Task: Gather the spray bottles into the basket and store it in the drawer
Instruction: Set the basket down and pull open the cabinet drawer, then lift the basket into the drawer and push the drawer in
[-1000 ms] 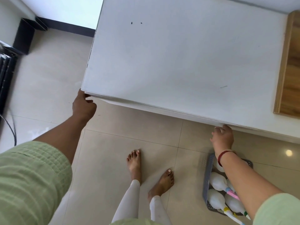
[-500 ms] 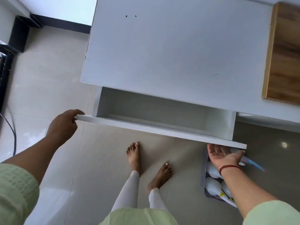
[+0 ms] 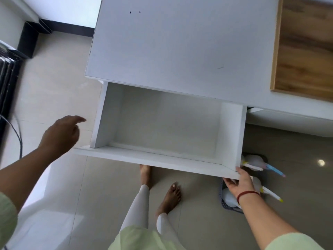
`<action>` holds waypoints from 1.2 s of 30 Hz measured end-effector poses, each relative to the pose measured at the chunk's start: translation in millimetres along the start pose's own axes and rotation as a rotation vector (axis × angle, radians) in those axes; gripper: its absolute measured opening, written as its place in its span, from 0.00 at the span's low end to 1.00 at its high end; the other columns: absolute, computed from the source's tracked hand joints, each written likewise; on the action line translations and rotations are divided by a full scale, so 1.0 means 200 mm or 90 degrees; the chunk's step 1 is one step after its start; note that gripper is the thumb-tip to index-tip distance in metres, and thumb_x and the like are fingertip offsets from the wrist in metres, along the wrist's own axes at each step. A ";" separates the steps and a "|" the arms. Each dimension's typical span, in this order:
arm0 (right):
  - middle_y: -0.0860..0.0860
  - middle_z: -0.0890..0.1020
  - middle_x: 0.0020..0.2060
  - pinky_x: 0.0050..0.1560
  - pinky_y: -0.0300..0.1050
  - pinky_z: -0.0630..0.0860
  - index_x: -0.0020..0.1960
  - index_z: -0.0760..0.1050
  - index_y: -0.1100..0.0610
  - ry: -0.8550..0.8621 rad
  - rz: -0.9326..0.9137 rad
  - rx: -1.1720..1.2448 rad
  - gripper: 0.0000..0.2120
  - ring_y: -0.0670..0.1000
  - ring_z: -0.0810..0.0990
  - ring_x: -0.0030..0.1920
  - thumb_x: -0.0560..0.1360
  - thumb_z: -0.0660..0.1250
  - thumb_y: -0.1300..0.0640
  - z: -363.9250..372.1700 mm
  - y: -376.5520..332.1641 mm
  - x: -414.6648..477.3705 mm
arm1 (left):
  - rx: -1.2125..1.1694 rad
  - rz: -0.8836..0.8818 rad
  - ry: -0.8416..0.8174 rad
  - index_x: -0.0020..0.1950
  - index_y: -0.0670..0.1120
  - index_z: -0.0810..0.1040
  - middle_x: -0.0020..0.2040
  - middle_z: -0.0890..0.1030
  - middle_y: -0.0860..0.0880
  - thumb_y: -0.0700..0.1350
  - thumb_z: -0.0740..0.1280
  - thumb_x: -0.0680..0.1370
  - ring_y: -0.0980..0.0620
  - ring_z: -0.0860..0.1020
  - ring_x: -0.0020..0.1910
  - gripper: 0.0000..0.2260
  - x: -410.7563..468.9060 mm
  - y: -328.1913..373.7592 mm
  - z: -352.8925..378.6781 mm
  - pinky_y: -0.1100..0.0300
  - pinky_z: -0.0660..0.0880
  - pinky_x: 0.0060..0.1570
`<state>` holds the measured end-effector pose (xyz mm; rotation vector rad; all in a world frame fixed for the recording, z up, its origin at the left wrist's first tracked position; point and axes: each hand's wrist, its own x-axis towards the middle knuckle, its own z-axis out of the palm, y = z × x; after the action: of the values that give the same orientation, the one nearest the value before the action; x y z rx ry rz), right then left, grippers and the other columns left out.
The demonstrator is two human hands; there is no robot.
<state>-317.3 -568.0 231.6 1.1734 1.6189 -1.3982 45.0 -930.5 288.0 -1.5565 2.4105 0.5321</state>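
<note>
A white drawer (image 3: pixel 100 121) stands pulled far out from under the white table top, and its inside is bare. My right hand (image 3: pixel 237 183) grips the right end of the drawer front. My left hand (image 3: pixel 61 134) hovers open just left of the drawer's left end, fingers apart, touching nothing. On the floor under the drawer's right corner sits a grey basket (image 3: pixel 227 206), partly hidden by my right wrist. It holds white spray bottles (image 3: pixel 254 160) with coloured nozzles pointing right.
The white table top (image 3: pixel 180 47) fills the upper middle, with a wooden board (image 3: pixel 304 49) at its right. My bare feet (image 3: pixel 170 197) stand on the beige tiled floor below the drawer. A dark appliance (image 3: pixel 7 82) with a cable is at the far left.
The drawer has slid from shut to far out toward me. My left hand has let go of the front's left end and lifted away. My right hand stays on the right end.
</note>
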 end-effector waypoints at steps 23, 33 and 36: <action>0.57 0.77 0.43 0.35 0.52 0.81 0.45 0.74 0.57 -0.055 0.181 0.153 0.12 0.57 0.77 0.42 0.75 0.66 0.48 -0.45 0.03 0.06 | 0.005 0.528 -0.176 0.68 0.46 0.70 0.68 0.71 0.45 0.41 0.64 0.76 0.42 0.71 0.65 0.19 -0.18 1.83 0.55 0.48 0.72 0.61; 0.52 0.71 0.52 0.51 0.51 0.73 0.63 0.69 0.50 0.010 0.098 0.290 0.19 0.53 0.72 0.50 0.75 0.64 0.45 -0.80 -0.14 0.20 | 0.081 0.756 -0.261 0.70 0.45 0.68 0.69 0.69 0.45 0.43 0.62 0.78 0.45 0.67 0.69 0.19 -0.36 2.46 0.73 0.54 0.69 0.67; 0.50 0.72 0.41 0.39 0.45 0.72 0.52 0.72 0.51 0.085 0.059 0.326 0.09 0.50 0.71 0.40 0.75 0.66 0.48 -0.93 -0.17 0.23 | 0.106 0.775 -0.288 0.70 0.45 0.67 0.68 0.68 0.45 0.43 0.62 0.78 0.45 0.67 0.69 0.19 -0.37 2.59 0.77 0.54 0.68 0.67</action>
<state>-354.9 -376.9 235.3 1.6388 1.3037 -1.7639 -397.7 -611.2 268.4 0.2548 2.6327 0.7118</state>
